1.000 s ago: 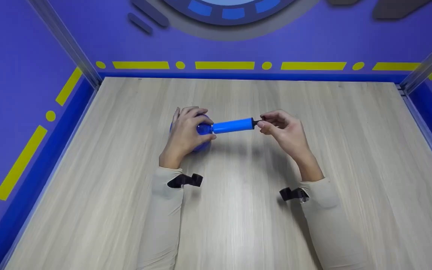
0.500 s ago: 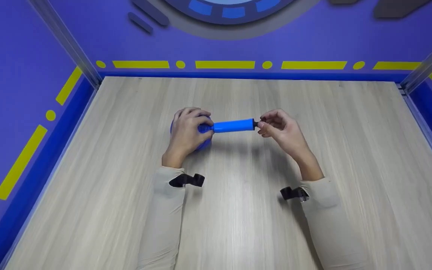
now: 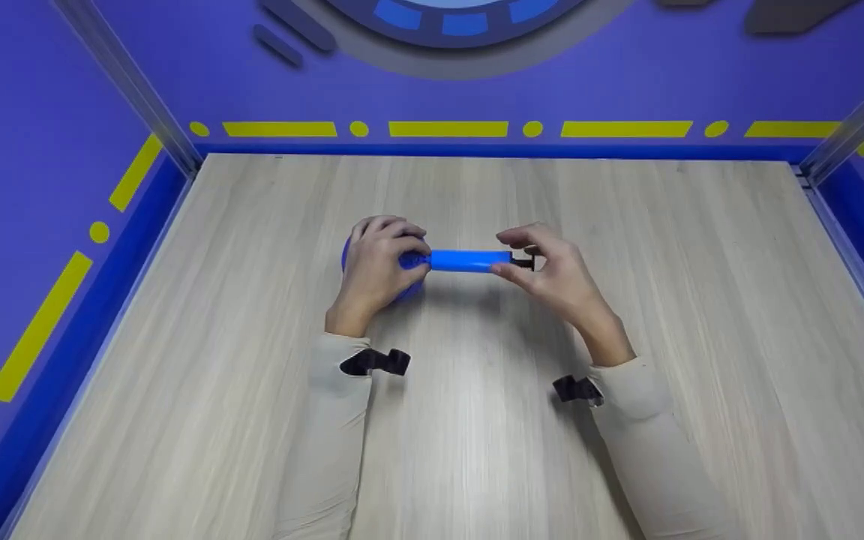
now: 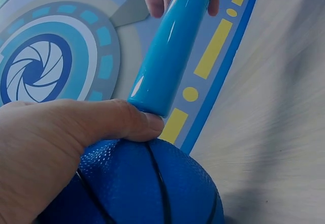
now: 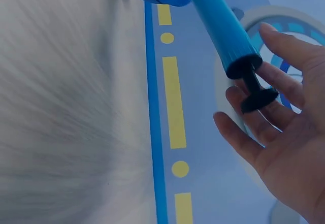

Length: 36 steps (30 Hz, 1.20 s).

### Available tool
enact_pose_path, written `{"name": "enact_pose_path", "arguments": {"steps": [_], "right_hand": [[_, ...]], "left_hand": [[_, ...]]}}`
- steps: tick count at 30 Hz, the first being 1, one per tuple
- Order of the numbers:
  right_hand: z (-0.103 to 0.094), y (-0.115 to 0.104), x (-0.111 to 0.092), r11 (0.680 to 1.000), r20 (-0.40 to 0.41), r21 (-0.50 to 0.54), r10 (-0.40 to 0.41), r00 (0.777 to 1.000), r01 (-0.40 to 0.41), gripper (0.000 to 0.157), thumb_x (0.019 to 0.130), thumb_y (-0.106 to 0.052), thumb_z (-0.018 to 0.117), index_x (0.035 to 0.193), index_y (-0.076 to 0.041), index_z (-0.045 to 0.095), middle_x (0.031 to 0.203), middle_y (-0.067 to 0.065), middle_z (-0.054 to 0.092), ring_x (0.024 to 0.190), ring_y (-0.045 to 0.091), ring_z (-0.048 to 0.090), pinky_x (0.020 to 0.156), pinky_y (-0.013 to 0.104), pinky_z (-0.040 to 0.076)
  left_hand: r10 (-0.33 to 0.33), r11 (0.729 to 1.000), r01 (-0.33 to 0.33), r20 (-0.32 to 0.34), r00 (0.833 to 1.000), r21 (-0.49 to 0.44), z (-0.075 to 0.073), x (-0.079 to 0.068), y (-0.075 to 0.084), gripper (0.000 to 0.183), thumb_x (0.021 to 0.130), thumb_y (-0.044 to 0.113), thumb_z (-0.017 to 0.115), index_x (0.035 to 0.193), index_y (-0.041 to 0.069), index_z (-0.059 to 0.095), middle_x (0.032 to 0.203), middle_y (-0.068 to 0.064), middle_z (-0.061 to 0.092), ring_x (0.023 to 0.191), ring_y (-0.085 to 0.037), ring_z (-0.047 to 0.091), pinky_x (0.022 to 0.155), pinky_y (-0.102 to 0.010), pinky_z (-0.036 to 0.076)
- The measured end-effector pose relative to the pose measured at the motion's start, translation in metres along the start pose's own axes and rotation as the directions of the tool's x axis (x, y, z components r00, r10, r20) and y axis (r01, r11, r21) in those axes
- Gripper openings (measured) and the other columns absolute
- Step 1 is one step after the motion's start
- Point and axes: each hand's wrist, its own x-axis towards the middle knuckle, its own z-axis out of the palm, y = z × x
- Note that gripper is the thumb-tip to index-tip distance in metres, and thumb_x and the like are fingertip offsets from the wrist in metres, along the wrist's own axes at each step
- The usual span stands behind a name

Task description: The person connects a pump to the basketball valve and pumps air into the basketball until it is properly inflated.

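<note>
A blue, pebbled basketball (image 4: 188, 186) with black seams sits in my left hand (image 3: 373, 274), whose fingers curl over it. The left thumb (image 4: 127, 122) lies across the top of the ball, right at the front end of a blue hand pump (image 3: 462, 261). The pump points at the ball, nearly level in the head view; its needle is hidden. My right hand (image 3: 558, 276) is around the pump's rear end with fingers spread and thumb apart. In the right wrist view, the black T-handle (image 5: 260, 100) stands a short way out of the barrel, in front of the loose fingers.
A light wood-grain table (image 3: 469, 420) lies under both hands, with their shadows on it. Blue panels with yellow marks (image 3: 448, 129) rise along its back and sides. Black camera mounts (image 3: 376, 362) sit on both sleeved wrists.
My right hand has let go of the pump handle and moved left toward the barrel, its fingers spreading. The pump's rear end has dipped slightly toward me. The left hand keeps its hold.
</note>
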Motion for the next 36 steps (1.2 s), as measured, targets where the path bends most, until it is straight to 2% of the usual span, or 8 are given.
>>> {"name": "enact_pose_path", "arguments": {"steps": [5, 9, 21, 28, 36], "right_hand": [[0.009, 0.000, 0.001, 0.994, 0.020, -0.104, -0.041, 0.999, 0.043, 0.039, 0.089, -0.011, 0.088, 0.124, -0.001, 0.074, 0.115, 0.010, 0.071, 0.102, 0.023, 0.067, 0.093, 0.043, 0.059], [0.015, 0.002, 0.001, 0.988, 0.028, -0.144, -0.052, 0.998, 0.056, 0.037, 0.089, -0.008, 0.088, 0.123, 0.000, 0.074, 0.113, 0.011, 0.072, 0.101, 0.023, 0.068, 0.092, 0.041, 0.059], [0.017, 0.003, 0.000, 0.989, 0.009, -0.119, -0.084, 0.996, 0.085, 0.033, 0.091, -0.009, 0.085, 0.121, 0.000, 0.075, 0.108, 0.010, 0.072, 0.098, 0.021, 0.068, 0.088, 0.038, 0.059], [0.015, 0.003, 0.000, 0.991, 0.007, -0.096, -0.090, 0.996, 0.091, 0.033, 0.091, -0.010, 0.085, 0.121, 0.001, 0.075, 0.108, 0.011, 0.073, 0.097, 0.021, 0.070, 0.087, 0.042, 0.060], [0.014, 0.002, 0.000, 0.991, 0.004, -0.101, -0.093, 0.996, 0.093, 0.031, 0.092, -0.010, 0.084, 0.120, 0.001, 0.076, 0.106, 0.009, 0.073, 0.094, 0.019, 0.070, 0.084, 0.037, 0.060]], "left_hand": [[0.008, 1.000, -0.008, -0.004, 1.000, 0.006, 0.000, 0.000, 0.000, 0.011, 0.085, 0.017, 0.089, 0.094, 0.016, 0.085, 0.117, -0.002, 0.077, 0.124, -0.031, 0.062, 0.114, -0.054, 0.037], [0.011, 1.000, -0.011, -0.007, 1.000, 0.002, 0.001, 0.001, -0.001, 0.011, 0.085, 0.017, 0.088, 0.094, 0.016, 0.085, 0.118, -0.003, 0.077, 0.124, -0.031, 0.062, 0.114, -0.054, 0.036], [-0.012, 0.999, 0.012, 0.004, 1.000, -0.046, -0.001, 0.001, -0.004, 0.012, 0.084, 0.017, 0.091, 0.094, 0.015, 0.086, 0.119, -0.003, 0.077, 0.125, -0.031, 0.061, 0.116, -0.054, 0.035], [-0.010, 0.999, 0.009, -0.014, 1.000, -0.045, -0.001, 0.001, -0.004, 0.012, 0.083, 0.015, 0.090, 0.095, 0.014, 0.086, 0.116, -0.005, 0.077, 0.123, -0.032, 0.063, 0.115, -0.056, 0.037], [-0.011, 0.998, 0.010, -0.030, 0.999, -0.055, -0.001, 0.001, -0.006, 0.012, 0.083, 0.015, 0.091, 0.094, 0.015, 0.087, 0.114, -0.005, 0.078, 0.121, -0.031, 0.063, 0.114, -0.055, 0.038]]}}
